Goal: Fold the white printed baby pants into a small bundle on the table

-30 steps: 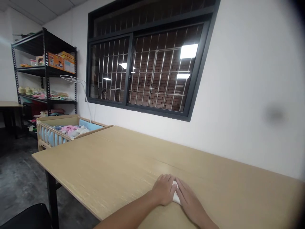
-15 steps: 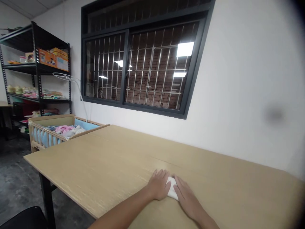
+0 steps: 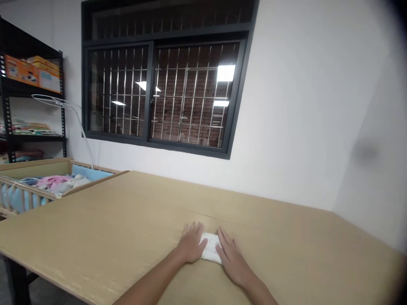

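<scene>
The left hand (image 3: 190, 242) and the right hand (image 3: 232, 259) are laid flat and open on the worktop (image 3: 95, 231), fingers spread, neither gripping. One folded white cloth (image 3: 210, 248) is kept between them, touched by both, and is placed near the worktop's near edge. Beyond the worktop's far left corner, one wooden crib (image 3: 34, 164) is seen, with pink and white clothes (image 3: 57, 183) inside. One barred window (image 3: 159, 89) is set in the wall (image 3: 302, 106) behind.

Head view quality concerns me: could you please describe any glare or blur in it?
Head view: reflected lights glare in the window, a dark smudge sits at right, probably on the lens, and the top-right corner darkens.
</scene>
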Available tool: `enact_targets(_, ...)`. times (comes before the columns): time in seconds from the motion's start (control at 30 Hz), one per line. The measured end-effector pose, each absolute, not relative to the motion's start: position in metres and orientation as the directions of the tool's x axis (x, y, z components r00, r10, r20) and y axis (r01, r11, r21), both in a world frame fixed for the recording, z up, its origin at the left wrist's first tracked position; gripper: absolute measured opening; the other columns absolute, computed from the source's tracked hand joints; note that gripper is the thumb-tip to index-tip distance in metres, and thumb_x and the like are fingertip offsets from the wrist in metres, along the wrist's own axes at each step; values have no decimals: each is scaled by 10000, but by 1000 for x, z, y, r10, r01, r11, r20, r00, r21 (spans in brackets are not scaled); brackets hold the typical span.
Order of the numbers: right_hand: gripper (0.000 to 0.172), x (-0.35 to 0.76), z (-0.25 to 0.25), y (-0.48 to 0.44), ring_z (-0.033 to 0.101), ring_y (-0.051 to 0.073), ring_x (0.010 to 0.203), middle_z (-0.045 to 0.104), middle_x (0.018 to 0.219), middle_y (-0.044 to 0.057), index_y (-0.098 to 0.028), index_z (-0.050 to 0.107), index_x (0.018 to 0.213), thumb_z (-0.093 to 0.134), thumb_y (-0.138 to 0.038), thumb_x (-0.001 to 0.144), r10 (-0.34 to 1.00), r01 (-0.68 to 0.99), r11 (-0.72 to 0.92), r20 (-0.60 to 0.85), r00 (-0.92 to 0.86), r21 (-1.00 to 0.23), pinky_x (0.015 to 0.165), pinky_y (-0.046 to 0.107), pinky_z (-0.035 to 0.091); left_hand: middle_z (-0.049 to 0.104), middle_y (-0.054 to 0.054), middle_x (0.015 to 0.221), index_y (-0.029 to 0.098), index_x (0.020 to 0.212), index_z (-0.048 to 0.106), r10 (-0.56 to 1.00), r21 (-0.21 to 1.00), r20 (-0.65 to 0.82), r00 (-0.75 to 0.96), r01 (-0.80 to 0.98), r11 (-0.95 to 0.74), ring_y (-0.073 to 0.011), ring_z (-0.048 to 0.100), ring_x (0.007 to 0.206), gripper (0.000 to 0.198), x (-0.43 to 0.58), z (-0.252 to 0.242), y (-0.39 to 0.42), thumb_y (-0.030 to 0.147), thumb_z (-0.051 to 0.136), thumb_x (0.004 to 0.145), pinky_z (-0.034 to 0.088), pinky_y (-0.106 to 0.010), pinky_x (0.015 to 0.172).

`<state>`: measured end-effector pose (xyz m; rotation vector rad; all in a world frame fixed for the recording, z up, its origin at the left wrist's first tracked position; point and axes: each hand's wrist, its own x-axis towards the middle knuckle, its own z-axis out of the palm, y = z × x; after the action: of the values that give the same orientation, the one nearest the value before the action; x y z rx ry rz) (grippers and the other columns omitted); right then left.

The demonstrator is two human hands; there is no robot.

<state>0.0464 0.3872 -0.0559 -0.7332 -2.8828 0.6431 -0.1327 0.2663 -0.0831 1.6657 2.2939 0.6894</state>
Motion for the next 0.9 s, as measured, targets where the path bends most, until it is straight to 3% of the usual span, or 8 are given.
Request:
enact_targets(0.1, 764, 55, -45, 386, 29, 143, 1577, 20, 1700, 13, -177, 181, 1653, 272, -615, 1033, 434, 350, 814, 87, -897, -464, 1302, 393, 90, 221, -85, 1670, 108, 1631, 233, 913, 521, 166, -373, 819, 240, -281, 158, 1557, 732, -130, -74, 262, 487, 294, 1008, 48, -543, 1278)
enact_targets(0.17, 744, 61, -37, 385, 92, 161, 1569, 85, 1696, 20, -227, 288, 1626, 370, -635, 1010, 424, 314, 809, 124, -897, -498, 1291, 391, 162, 346, -56, 1614, 180, 1584, 363, 900, 542, 233, -369, 818, 195, -239, 278, 1500, 666, -129, -67, 260, 463, 379, 981, 162, -486, 1263)
enact_targets(0.27, 695, 68, -28, 384, 175, 184, 1548, 186, 1670, 33, -286, 392, 1574, 463, -639, 980, 417, 294, 788, 117, -902, -541, 1275, 402, 218, 483, -26, 1473, 255, 1414, 555, 895, 563, 310, -320, 821, 98, -183, 411, 1372, 507, -128, -62, 256, 421, 481, 941, 304, -378, 1185)
enact_targets(0.33, 672, 70, -27, 384, 213, 186, 1534, 232, 1649, 34, -309, 411, 1561, 504, -615, 970, 402, 289, 780, 91, -911, -554, 1272, 388, 231, 512, -24, 1415, 264, 1348, 593, 904, 564, 328, -274, 825, 45, -187, 448, 1316, 457, -126, -62, 254, 412, 529, 920, 333, -370, 1154)
enact_targets(0.57, 748, 70, -37, 389, 301, 220, 1493, 319, 1601, 96, -220, 466, 1539, 540, -654, 934, 348, 270, 807, 55, -936, -526, 1264, 369, 251, 512, -46, 1434, 303, 1455, 518, 950, 528, 285, -127, 848, -45, -252, 456, 1326, 614, -120, -65, 252, 552, 590, 899, 313, -462, 1181)
enact_targets(0.73, 864, 69, -31, 386, 247, 254, 1522, 252, 1640, 134, -154, 385, 1587, 597, -623, 892, 325, 283, 835, 8, -946, -471, 1268, 390, 236, 340, -145, 1605, 164, 1585, 360, 975, 509, 212, -61, 859, -56, -320, 310, 1482, 886, -122, -71, 250, 579, 640, 854, 226, -498, 1257)
enact_targets(0.8, 902, 72, -22, 379, 257, 253, 1520, 260, 1640, 127, -161, 377, 1593, 568, -695, 892, 325, 297, 841, -17, -946, -452, 1270, 377, 236, 350, -184, 1590, 109, 1579, 355, 979, 499, 201, -36, 864, -71, -340, 332, 1466, 921, -119, -69, 244, 614, 622, 857, 277, -490, 1240)
enact_targets(0.9, 941, 82, -14, 364, 316, 267, 1496, 314, 1621, 103, -221, 417, 1578, 564, -792, 845, 338, 331, 840, -63, -939, -431, 1262, 388, 269, 393, -196, 1554, 138, 1547, 400, 982, 472, 189, 3, 877, -93, -364, 424, 1381, 922, -106, -61, 230, 723, 567, 855, 359, -525, 1179)
